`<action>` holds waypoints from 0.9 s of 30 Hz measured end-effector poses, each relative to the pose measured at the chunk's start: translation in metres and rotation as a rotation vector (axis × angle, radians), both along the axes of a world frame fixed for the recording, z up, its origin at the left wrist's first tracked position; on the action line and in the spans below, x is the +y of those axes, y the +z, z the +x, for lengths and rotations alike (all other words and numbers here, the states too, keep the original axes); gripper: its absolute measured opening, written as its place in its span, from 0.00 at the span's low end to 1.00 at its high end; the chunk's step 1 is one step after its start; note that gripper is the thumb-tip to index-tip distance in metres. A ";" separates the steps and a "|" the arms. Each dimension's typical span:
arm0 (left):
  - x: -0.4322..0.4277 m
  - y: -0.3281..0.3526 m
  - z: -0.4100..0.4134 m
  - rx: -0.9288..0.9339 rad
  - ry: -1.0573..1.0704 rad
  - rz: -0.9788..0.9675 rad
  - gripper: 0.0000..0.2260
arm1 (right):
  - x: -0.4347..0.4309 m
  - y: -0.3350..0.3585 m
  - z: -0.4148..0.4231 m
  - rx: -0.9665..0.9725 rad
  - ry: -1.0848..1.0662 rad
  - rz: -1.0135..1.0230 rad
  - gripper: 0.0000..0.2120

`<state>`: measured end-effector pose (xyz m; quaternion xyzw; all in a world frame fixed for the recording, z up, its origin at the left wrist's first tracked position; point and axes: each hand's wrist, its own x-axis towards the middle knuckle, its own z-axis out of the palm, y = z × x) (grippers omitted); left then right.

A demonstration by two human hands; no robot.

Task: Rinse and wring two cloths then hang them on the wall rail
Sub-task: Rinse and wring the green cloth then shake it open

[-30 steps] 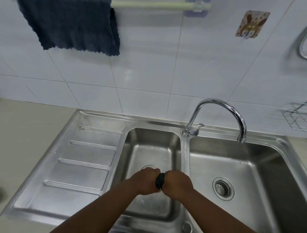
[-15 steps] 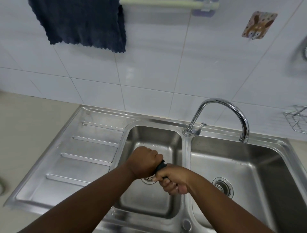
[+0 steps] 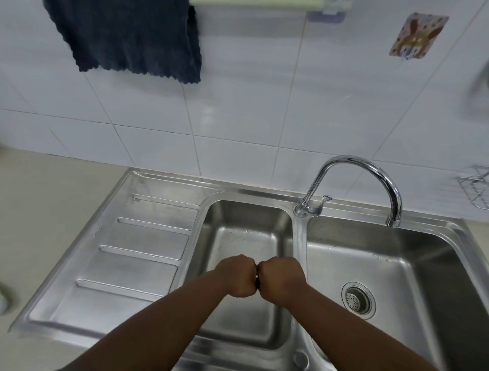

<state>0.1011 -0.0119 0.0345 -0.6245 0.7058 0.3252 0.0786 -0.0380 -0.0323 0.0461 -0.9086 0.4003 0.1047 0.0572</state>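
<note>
Peeking between clenched left hand (image 3: 236, 276) and right hand (image 3: 282, 280), seemingly twisted dark cloth (image 3: 257, 281).

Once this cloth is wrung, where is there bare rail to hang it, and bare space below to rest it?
The rail is bare from the hung dark cloth rightwards to its bracket. Below, the ribbed drainboard left of the basins is bare. The left basin is crowded: left hand and right hand press together around the wrung cloth.
</note>
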 end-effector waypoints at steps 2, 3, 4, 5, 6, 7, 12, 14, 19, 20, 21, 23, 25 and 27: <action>0.003 -0.006 -0.002 0.099 0.086 0.090 0.09 | 0.000 -0.008 -0.002 0.022 0.034 -0.025 0.18; 0.004 -0.010 -0.003 0.152 0.123 0.135 0.05 | 0.001 -0.011 -0.005 0.021 0.034 -0.012 0.19; 0.006 -0.012 -0.004 0.195 0.161 0.176 0.05 | 0.002 -0.009 -0.005 0.020 0.030 0.004 0.19; 0.009 -0.014 -0.004 0.226 0.199 0.216 0.07 | 0.001 -0.014 -0.005 0.025 0.047 0.003 0.18; 0.011 -0.017 -0.004 0.251 0.227 0.242 0.10 | 0.001 -0.019 -0.005 0.023 0.059 -0.001 0.17; 0.012 -0.019 -0.004 0.266 0.244 0.259 0.12 | 0.003 -0.024 -0.005 0.030 0.070 0.005 0.16; 0.021 -0.019 -0.003 0.176 0.194 0.073 0.12 | 0.006 -0.006 -0.002 -0.040 0.019 0.088 0.06; 0.026 -0.011 -0.001 0.108 0.159 -0.068 0.16 | 0.003 0.002 -0.007 -0.114 -0.126 0.290 0.16; 0.036 0.013 0.014 0.376 0.321 -0.134 0.14 | -0.006 0.017 -0.032 -0.563 -0.335 0.690 0.30; 0.036 0.018 0.016 0.430 0.368 -0.160 0.12 | -0.007 0.020 -0.036 -0.676 -0.366 0.741 0.26; 0.036 0.022 0.018 0.470 0.405 -0.199 0.11 | -0.006 0.023 -0.038 -0.791 -0.417 0.807 0.23; 0.035 0.030 0.023 0.525 0.461 -0.275 0.13 | -0.003 0.033 -0.039 -0.926 -0.494 0.861 0.19; 0.035 0.037 0.027 0.590 0.491 -0.301 0.13 | 0.000 0.044 -0.038 -0.923 -0.507 0.759 0.15; 0.036 0.043 0.030 0.649 0.560 -0.348 0.04 | -0.001 0.051 -0.037 -0.901 -0.491 0.645 0.13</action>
